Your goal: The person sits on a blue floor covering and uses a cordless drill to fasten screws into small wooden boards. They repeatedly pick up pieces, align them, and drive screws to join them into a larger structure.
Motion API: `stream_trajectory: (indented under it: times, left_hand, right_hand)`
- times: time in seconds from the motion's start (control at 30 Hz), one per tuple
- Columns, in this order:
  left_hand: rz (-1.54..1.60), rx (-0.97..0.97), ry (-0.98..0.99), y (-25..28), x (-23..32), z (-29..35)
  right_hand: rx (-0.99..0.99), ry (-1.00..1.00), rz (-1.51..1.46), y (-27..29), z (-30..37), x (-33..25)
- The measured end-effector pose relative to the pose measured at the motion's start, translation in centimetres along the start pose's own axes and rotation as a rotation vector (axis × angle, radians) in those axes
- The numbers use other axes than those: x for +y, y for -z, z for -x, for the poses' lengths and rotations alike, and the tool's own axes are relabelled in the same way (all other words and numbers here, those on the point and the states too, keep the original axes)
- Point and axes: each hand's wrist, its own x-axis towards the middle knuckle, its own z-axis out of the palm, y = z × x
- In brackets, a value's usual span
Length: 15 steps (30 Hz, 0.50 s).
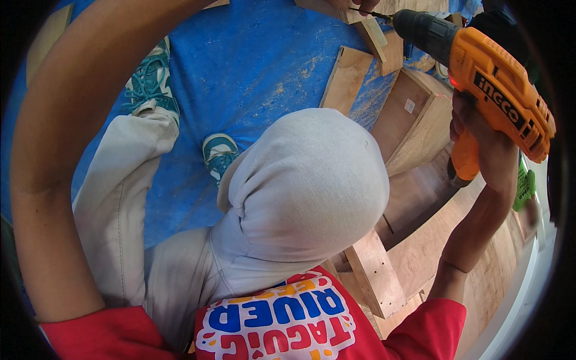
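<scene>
Shirt [288, 324], red, colour-printed, on the near side of the knee [306, 174], which is clothed in grey and bent up at the centre; the knee serves as landmark for all entries. Drill [498, 90], orange, black chuck [420, 31]: raised to the right of the knee and beyond it, nose pointing left, small red glow near the grip. Right hand [486, 129]: fingers wrapped around the drill's grip, to the right of the knee. Left forearm [45, 156]: arching up well to the left of the knee. Left hand [363, 5]: beyond the knee, mostly cut off, fingers by the tip of the bit [375, 13]; whether they pinch it, cannot tell. Board [373, 276], pale wood, small dark holes: near side of the knee, to its right. Green item [525, 189], kind unclear: far right of the knee. Box [414, 114], wooden, white sticker [410, 105]: right of the knee and beyond. Shoes, teal and white, two: one [221, 155] just left of the knee, the other [153, 78] farther left and beyond. Plank [346, 78]: beyond the knee. Tarp [258, 60], blue, strewn with sawdust: spread beneath, beyond the knee and to its left.
</scene>
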Motion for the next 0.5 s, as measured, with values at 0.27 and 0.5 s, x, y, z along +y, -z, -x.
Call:
stream_trajectory:
  times: [0.27, 0.5]
  left_hand:
    - [0.012, 0.003, 0.023, 0.03, 0.12, 0.05]
    - [-0.025, -0.029, 0.031, 0.13, 0.27, -0.02]
  right_hand:
    - [-0.005, 0.015, -0.020, -0.04, -0.13, 0.22]
    - [-0.002, 0.011, 0.028, 0.02, -0.18, 0.15]
